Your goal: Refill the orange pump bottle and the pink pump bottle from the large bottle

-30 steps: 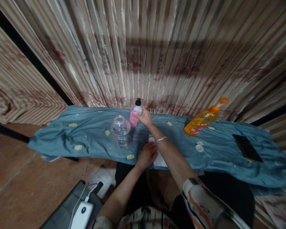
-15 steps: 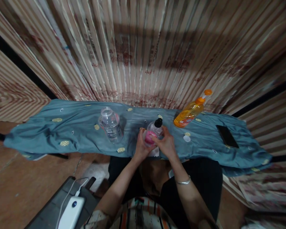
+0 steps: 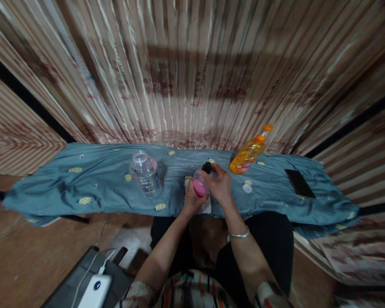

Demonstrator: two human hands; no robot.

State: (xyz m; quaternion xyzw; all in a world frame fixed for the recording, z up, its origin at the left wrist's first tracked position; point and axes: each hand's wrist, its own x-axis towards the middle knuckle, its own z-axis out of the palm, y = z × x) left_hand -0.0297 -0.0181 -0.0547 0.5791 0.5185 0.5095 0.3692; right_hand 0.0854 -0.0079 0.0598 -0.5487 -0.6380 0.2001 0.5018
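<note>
In the head view a small clear bottle with a pink label (image 3: 199,187) stands at the front middle of the cloth-covered table. My left hand (image 3: 192,200) is closed around its lower body. The fingers of my right hand (image 3: 220,185) pinch the black cap (image 3: 207,167) at the bottle's top. Part of the bottle is hidden behind both hands. Beneath it lies a white piece of paper or cloth (image 3: 207,208). A larger clear open-necked bottle (image 3: 146,177) is to the left, and an orange pump bottle (image 3: 247,156) to the right.
A blue-green cloth (image 3: 105,184) with yellow prints covers the table. On it are a white disc (image 3: 247,188) and a black phone (image 3: 300,184) at the right. A white power bank (image 3: 95,291) with a cable sits lower left. Striped curtains (image 3: 186,77) hang behind.
My right hand has moved from the side of the small bottle up to its black cap. My left hand still grips the body. The whole view has shifted slightly.
</note>
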